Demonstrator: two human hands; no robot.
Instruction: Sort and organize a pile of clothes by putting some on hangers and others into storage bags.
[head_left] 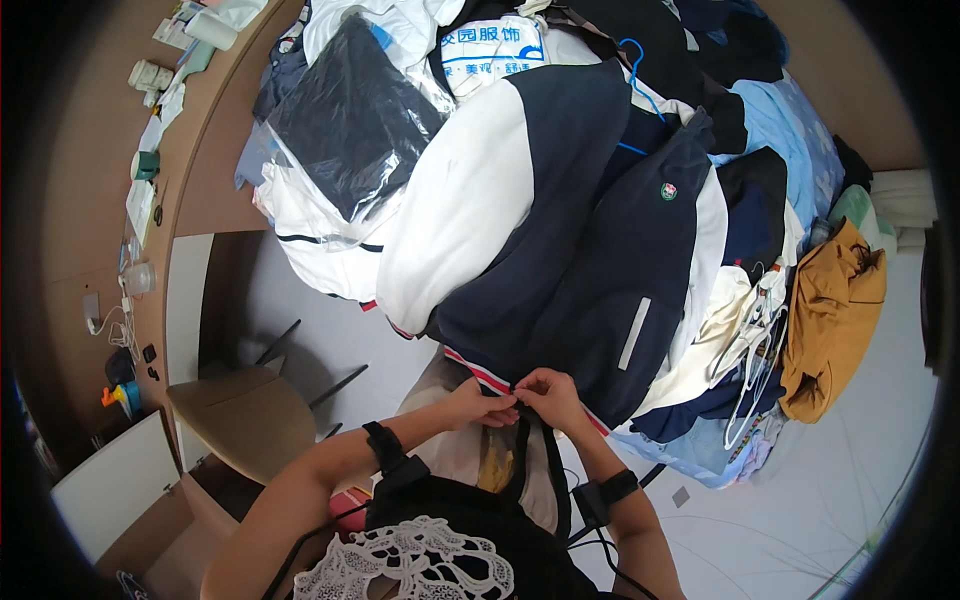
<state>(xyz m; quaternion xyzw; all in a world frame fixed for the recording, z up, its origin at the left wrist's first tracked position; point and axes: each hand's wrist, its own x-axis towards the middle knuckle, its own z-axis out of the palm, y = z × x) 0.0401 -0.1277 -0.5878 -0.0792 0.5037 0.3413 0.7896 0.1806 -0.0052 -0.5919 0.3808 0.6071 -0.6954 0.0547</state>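
A navy jacket (570, 240) with white sleeves lies spread over a heap of clothes, its hem toward me. A blue hanger (638, 75) shows at its open collar. Both my hands meet at the middle of the red-and-white striped hem, where the two front edges come together. My left hand (483, 403) is closed on the hem, thumb and fingers pinched. Right beside it, my right hand (549, 396) pinches the other front edge, its fingertips touching the left ones. Whatever small part lies between the fingertips is hidden.
Black clothing in clear plastic (350, 120) lies left of the jacket. White hangers (750, 345) and a mustard-brown garment (832, 315) are at the right of the heap. A tan chair (245, 420) stands at left, beside a long desk (190, 150) with small items.
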